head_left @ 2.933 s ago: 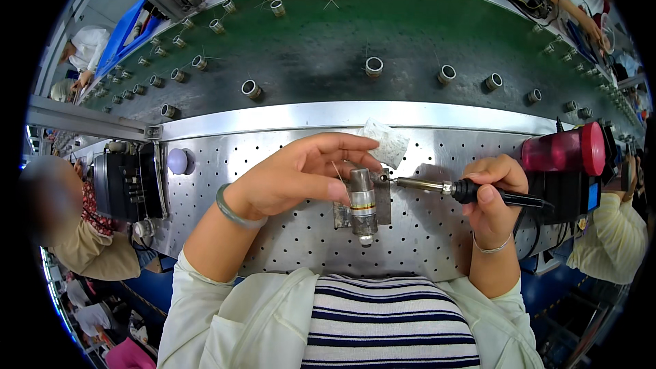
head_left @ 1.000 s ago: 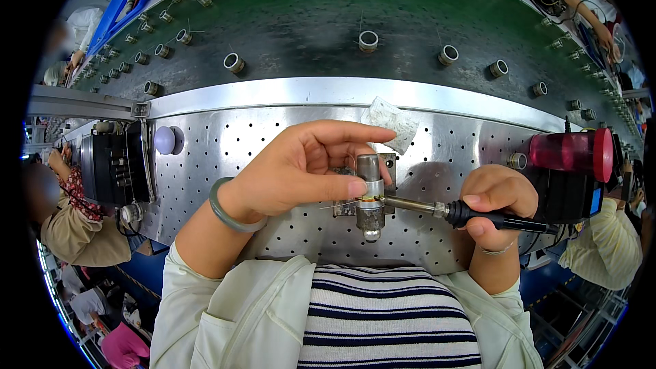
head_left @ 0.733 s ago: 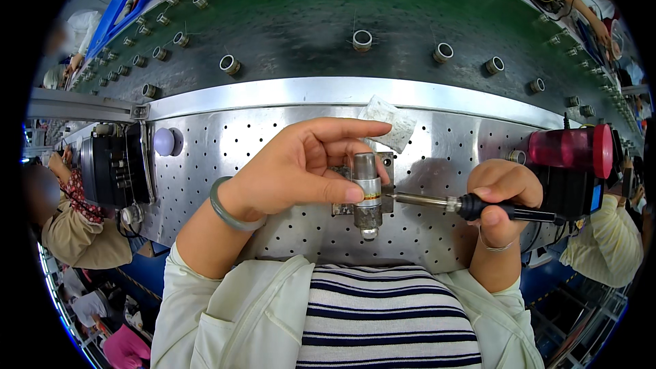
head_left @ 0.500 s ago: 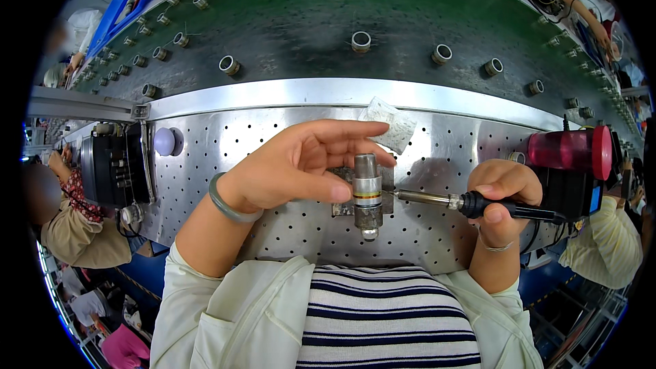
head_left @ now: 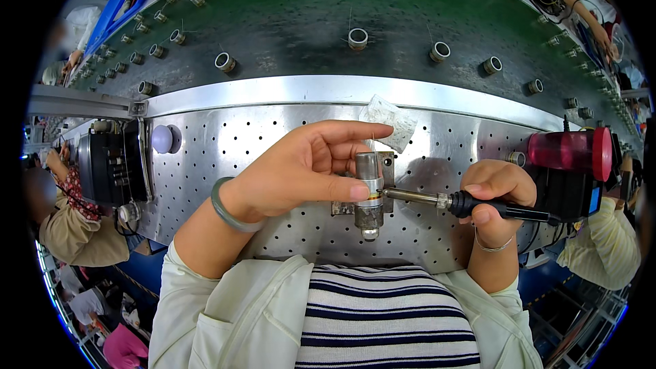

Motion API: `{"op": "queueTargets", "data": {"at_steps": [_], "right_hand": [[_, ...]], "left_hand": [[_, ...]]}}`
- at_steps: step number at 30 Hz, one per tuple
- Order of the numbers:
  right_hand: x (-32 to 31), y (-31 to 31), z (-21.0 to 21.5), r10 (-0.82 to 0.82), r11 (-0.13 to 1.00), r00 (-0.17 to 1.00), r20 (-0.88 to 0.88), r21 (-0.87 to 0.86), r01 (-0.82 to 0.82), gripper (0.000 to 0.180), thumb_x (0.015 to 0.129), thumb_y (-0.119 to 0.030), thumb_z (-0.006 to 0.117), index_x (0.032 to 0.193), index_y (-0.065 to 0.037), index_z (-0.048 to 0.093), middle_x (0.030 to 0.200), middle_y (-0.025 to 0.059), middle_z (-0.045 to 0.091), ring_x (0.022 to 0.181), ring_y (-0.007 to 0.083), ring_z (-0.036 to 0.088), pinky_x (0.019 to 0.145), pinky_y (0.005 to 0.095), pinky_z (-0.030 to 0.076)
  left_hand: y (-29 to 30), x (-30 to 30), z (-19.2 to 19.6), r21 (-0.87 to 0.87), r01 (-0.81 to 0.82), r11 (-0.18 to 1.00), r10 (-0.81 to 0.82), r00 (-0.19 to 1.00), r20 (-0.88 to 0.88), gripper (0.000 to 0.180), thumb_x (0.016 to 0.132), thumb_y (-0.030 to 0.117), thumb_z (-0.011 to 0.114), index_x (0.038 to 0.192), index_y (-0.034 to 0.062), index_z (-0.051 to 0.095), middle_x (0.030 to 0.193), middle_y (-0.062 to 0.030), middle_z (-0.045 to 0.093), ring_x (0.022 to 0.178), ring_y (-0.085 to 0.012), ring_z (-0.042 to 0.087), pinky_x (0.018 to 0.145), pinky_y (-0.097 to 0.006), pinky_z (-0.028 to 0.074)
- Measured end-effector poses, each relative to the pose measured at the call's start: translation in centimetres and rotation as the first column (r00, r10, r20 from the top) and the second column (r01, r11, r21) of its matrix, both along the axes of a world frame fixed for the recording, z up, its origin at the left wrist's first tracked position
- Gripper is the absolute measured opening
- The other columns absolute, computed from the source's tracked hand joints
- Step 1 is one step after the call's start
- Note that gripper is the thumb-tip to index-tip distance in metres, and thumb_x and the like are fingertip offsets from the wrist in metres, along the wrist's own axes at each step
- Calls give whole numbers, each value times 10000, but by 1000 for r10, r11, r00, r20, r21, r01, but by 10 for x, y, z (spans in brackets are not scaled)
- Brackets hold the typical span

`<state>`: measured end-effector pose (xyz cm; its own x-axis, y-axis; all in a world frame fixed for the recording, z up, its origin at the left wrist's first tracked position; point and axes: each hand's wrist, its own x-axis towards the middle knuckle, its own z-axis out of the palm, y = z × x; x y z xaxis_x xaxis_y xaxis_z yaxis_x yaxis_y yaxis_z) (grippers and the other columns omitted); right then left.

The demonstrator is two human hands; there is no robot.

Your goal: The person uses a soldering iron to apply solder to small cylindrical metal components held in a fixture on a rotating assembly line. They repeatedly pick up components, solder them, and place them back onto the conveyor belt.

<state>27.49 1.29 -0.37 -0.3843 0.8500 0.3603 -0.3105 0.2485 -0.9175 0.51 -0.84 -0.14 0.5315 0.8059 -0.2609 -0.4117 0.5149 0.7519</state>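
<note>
A steel post fixture (head_left: 369, 217) lies in front of me, pointing away. Around its middle sits a shiny metal ring (head_left: 372, 183) with a yellowish band. My left hand (head_left: 307, 167) has its thumb on the ring's left side and the lower fingers curled behind the post, while the index finger stretches out above it. A thin wire rises near that fingertip. In my right hand (head_left: 499, 198) is a soldering iron (head_left: 471, 203), gripped by its black handle. Its tip meets the right side of the ring near the band; exact contact is hard to tell.
Beyond the perforated metal table (head_left: 219, 157) runs a green conveyor belt (head_left: 294, 41) with several metal rings. A stained pad (head_left: 393, 123) lies behind the fixture. A pink container (head_left: 567, 155) stands right, a black device (head_left: 113, 167) left. Other people sit at both sides.
My left thumb has moved right onto the ring, and the lower fingers have drawn in behind the post. The soldering iron has shifted slightly left, its tip now at the ring.
</note>
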Motion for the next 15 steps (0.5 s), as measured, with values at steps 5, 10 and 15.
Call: {"op": "queueTargets", "data": {"at_steps": [5, 10, 15], "right_hand": [[-2, -1, 2, -8, 1000, 1000, -6, -15, 8, 190, 682, -19, 755, 805, 46, 626, 701, 116, 624, 564, 170, 570, 513, 249, 428], [-2, -1, 1, 3, 998, 999, -49, -55, -6, 195, 674, -25, 762, 795, 42, 625, 696, 115, 621, 559, 171, 566, 511, 253, 427], [0, 1, -1, 8, 1000, 1000, -7, 4, -8, 193, 664, -15, 758, 794, 42, 627, 696, 120, 625, 558, 176, 571, 517, 256, 435]], "left_hand": [[1, -2, 5, -33, 10, 999, -11, 1000, -21, 733, 720, 14, 741, 1359, -65, 391, 997, -139, 637, 914, -170, 630, 807, -244, 506], [1, -3, 5, -42, 15, 999, -15, 1000, -14, 738, 719, 0, 738, 1362, -67, 383, 1002, -149, 638, 944, -192, 637, 809, -250, 511], [1, -4, 4, -37, 17, 999, -17, 1000, -7, 740, 721, -3, 737, 1365, -66, 378, 1001, -154, 640, 942, -192, 639, 807, -250, 513]]}}
